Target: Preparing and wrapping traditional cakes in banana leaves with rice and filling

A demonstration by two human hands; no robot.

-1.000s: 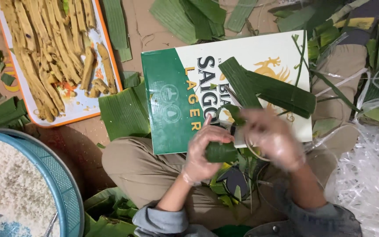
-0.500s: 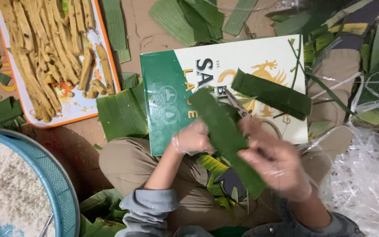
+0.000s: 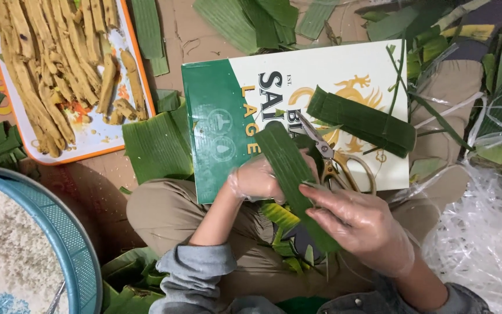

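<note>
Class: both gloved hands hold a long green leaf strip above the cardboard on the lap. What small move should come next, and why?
Probably lay the leaf strip flat on the cardboard: the left hand and right hand hold it opened out, and the scissors lie beside it.

The person wears thin, see-through plastic gloves on the left hand [image 3: 257, 180] and the right hand [image 3: 361, 224]. They are crinkly and shiny. The sleeves [image 3: 198, 273] are grey-blue and pushed up in soft folds, at about 6 o'clock. The trousers [image 3: 164, 212] are tan and plain, a bit wrinkled.
</note>
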